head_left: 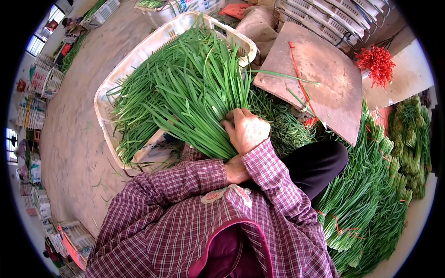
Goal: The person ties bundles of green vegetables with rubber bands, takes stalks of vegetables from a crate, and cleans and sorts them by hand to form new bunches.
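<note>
My right hand is closed on the near end of a bunch of long flat green garlic chives, its fingers curled over the stalks. The leaves fan out away from me, over a white plastic basket heaped with more chives. My left hand passes under the right wrist; only its wrist and lower back show, and its fingers are hidden. One loose leaf sticks out to the right of the bunch, over the board.
A worn square board holds a red tie and leaf scraps. Red ties hang in a cluster at the right. Tied chive bundles lie beside my knee. Stacked white crates stand behind; more line the left wall.
</note>
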A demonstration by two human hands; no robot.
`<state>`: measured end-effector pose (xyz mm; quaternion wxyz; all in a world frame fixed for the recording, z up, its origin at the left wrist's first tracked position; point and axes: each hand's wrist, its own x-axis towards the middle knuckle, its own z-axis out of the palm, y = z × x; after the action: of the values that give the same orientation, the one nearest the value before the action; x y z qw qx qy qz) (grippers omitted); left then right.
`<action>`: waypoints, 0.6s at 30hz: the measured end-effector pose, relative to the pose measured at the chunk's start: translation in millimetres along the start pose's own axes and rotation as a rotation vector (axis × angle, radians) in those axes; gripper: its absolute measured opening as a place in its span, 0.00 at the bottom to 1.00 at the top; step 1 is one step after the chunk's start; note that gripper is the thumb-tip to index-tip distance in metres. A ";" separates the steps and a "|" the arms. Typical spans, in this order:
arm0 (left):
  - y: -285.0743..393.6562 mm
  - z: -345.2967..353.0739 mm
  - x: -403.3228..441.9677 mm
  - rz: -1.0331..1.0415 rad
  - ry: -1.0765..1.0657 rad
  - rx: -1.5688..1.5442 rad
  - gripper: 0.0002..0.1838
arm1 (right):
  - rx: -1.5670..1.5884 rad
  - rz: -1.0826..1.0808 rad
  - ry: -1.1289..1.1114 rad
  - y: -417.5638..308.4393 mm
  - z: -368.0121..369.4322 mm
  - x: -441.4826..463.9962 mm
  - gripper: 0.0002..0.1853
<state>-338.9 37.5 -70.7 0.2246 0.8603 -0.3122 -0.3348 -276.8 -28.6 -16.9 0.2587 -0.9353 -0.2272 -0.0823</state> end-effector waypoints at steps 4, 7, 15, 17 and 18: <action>-2.1 0.2 -5.8 0.005 0.016 -0.207 0.24 | -0.002 -0.040 0.013 -3.6 0.7 -2.7 0.10; 0.2 0.4 -8.2 -0.001 0.060 -0.688 0.23 | 0.126 -0.037 0.020 -2.5 -1.1 -1.4 0.09; -18.0 19.3 4.3 0.120 0.075 -0.570 0.27 | 0.366 0.033 -0.011 3.5 -9.5 -4.0 0.08; -15.7 15.7 3.1 0.136 0.079 -0.912 0.27 | 0.298 0.029 0.017 2.2 -7.4 -4.1 0.08; -14.4 12.4 4.9 0.074 0.031 -0.643 0.27 | 0.281 0.016 0.022 3.0 -3.6 -3.4 0.09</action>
<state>-339.3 42.1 -89.8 0.5016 0.7384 -0.2180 -0.3945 -278.5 -34.1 -16.0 0.3903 -0.8907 -0.2259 -0.0578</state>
